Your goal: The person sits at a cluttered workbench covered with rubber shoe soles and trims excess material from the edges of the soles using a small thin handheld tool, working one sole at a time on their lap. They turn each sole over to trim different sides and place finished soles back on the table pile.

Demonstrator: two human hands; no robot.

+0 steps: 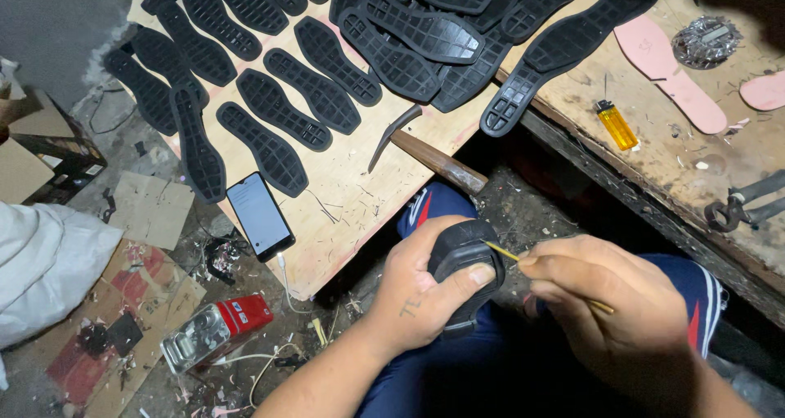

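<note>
Left hand (417, 291) is wrapped around a black rubber sole (464, 258), thumb pressed across its face, the other fingers hidden behind it: clamped firmly. The sole sits over the person's lap, tilted, its upper end toward the workbench.

Right hand (609, 303) pinches a thin yellow stick (503, 252) between thumb and forefingers, closed tight on it. The stick's tip touches the sole's edge just beyond the left thumb tip.

Beyond the fingers, on a plywood board (343, 197): rows of black soles (270, 148) laid tread-up, a hammer (425, 158) with its head on the board, and a phone (259, 215) with a lit screen near the board's edge. Further right of the right hand: a yellow lighter (616, 125), pink insoles (666, 70) and dark pliers (740, 208) on a rough bench.

Risks, as judged:
- Stick tip works very near the left thumb; a slip along the rim could jab or smear the thumb.
- Stick is thin; pressing hard could snap or bend it.
- Sole has no rest beneath it; a loosened grip would drop it to the littered floor.
- Phone lies near the board's edge; a knock of the board could tip it off.
</note>
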